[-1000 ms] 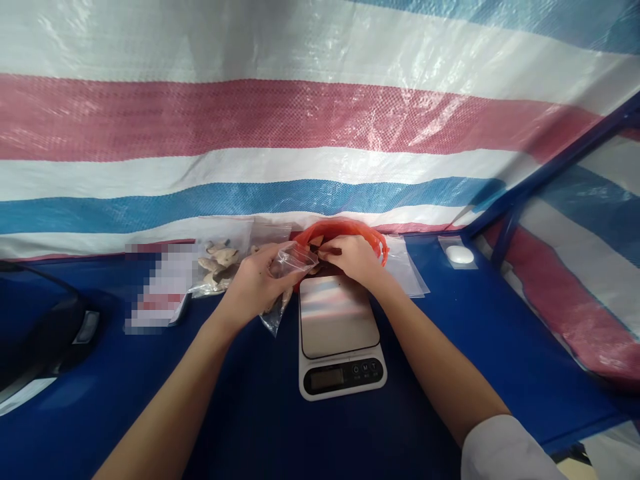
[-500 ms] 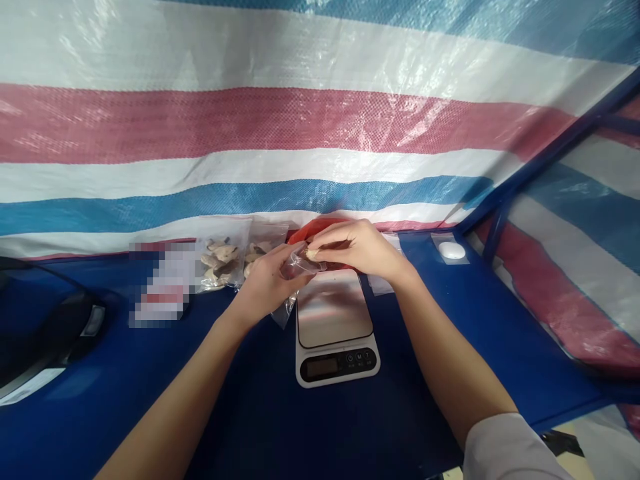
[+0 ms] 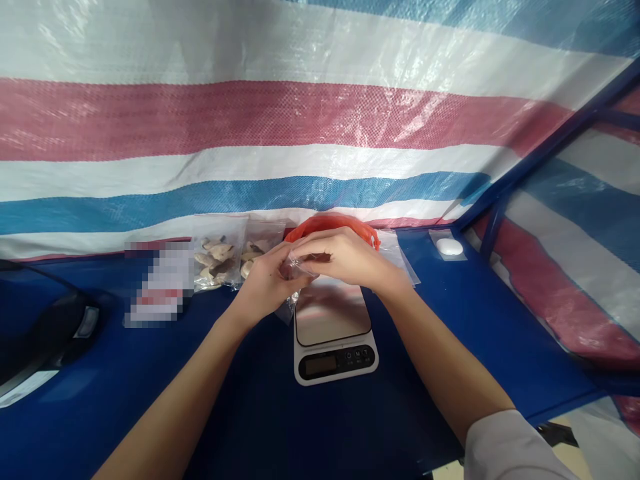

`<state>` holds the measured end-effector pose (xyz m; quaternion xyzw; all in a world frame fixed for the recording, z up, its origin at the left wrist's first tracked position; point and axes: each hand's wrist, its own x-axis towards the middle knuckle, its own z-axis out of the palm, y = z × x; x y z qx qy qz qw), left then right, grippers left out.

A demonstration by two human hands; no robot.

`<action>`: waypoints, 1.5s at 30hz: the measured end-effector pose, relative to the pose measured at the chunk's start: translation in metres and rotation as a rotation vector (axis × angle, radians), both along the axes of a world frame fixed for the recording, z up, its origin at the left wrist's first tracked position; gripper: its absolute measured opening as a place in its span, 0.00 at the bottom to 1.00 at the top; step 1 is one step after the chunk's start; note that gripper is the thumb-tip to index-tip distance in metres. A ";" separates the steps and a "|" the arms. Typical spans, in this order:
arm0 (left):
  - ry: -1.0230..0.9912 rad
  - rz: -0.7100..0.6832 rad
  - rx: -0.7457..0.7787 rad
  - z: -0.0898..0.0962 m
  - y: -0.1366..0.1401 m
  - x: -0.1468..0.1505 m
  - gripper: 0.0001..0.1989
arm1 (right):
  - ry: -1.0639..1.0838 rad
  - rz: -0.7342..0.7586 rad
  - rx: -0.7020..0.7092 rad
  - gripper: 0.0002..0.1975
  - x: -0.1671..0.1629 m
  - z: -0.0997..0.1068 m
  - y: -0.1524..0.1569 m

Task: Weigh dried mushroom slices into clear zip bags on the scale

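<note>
My left hand point(image 3: 263, 281) is closed on a clear plastic bag point(image 3: 287, 309), whose lower part hangs below the fingers. At the bag's mouth, my right hand point(image 3: 345, 259) has its fingers curled together against the film; whatever they hold is hidden. Both hands are over the far end of a white kitchen scale point(image 3: 333, 313) with a shiny plate and a dark display. Right behind them lies a red plastic bag point(image 3: 345, 223), partly covered by the right hand. Left of my left hand stand two clear bags of dried mushroom pieces point(image 3: 217, 257).
Flat clear bags point(image 3: 397, 250) lie right of the red bag. Farther right is a white oval object point(image 3: 449, 247) on a small bag. A black object point(image 3: 60, 333) occupies the left side of the blue table point(image 3: 260, 427). Striped sheeting point(image 3: 300, 120) rises behind.
My right hand has moved left and slightly down to the clear bag's mouth. The pale piece between its fingers is out of sight now, and more of the red bag shows.
</note>
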<state>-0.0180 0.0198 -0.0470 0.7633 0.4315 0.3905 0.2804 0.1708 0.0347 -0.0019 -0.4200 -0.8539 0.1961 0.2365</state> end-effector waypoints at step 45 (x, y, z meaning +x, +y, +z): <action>0.234 0.108 0.249 -0.039 -0.049 -0.005 0.21 | 0.670 -0.186 -0.417 0.20 0.098 -0.079 -0.045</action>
